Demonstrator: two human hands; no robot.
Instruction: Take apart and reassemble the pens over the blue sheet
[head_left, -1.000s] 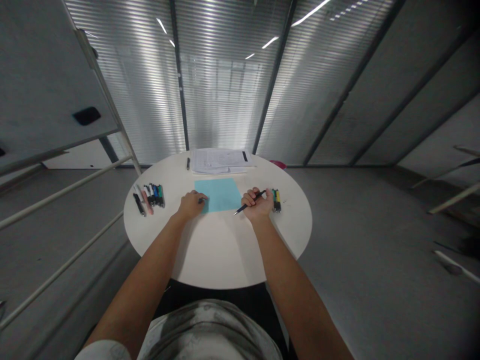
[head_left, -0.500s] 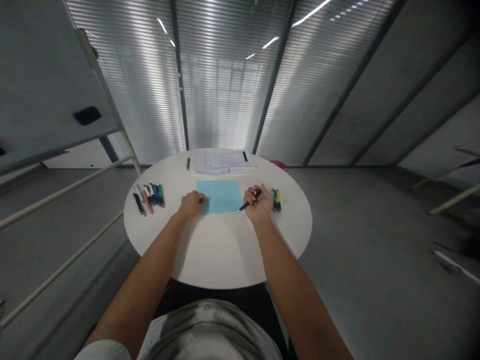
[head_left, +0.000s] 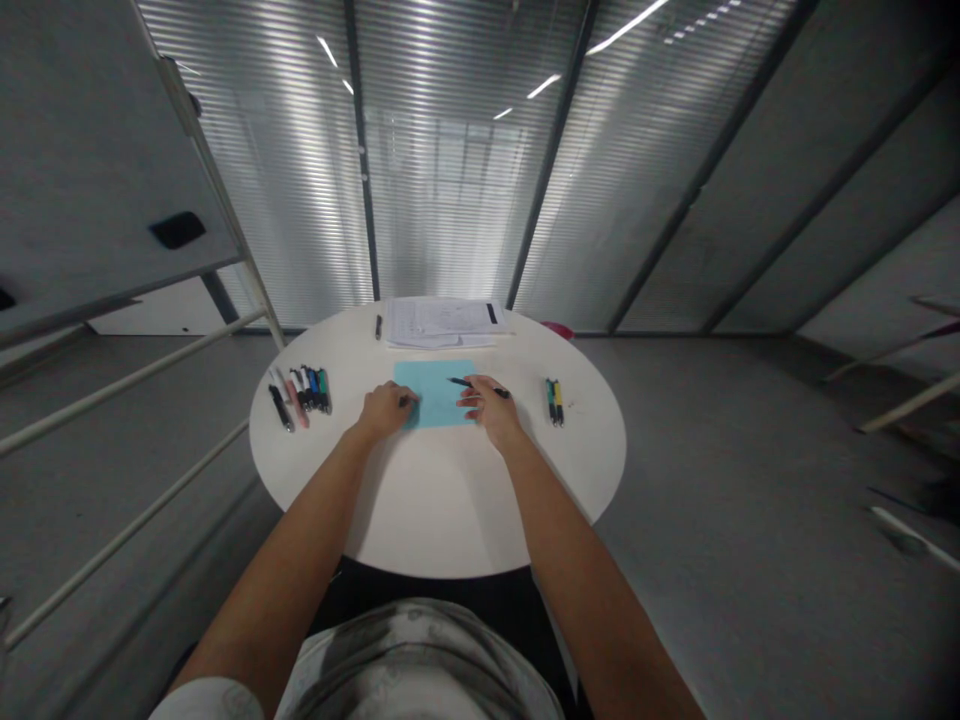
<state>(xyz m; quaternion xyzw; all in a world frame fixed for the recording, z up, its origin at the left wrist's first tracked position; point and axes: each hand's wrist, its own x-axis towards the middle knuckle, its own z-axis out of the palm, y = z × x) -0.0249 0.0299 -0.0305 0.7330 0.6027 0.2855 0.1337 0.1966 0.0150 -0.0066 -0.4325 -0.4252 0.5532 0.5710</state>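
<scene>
A light-blue sheet of paper point(head_left: 436, 385) lies on the round white table point(head_left: 439, 510). My left hand point(head_left: 384, 410) rests at its left edge, fingers curled around a small dark object point(head_left: 406, 402) whose kind I cannot make out. Over the right part of the sheet, my right hand point(head_left: 491, 408) is closed on a dark pen point(head_left: 461, 382). The pen's tip points left above the paper; whether it touches is too small to tell.
Several pens and markers point(head_left: 304, 390) lie in a group at the table's left. Two more pens point(head_left: 555, 402), green and yellow, lie at the right. Printed papers point(head_left: 442, 322) are stacked at the back, beside a dark pen point(head_left: 378, 327). A whiteboard frame point(head_left: 217, 200) stands at left.
My right hand has moved left over the blue sheet, and the pen has turned from pointing down-left to pointing left and slightly up. My left hand stays put.
</scene>
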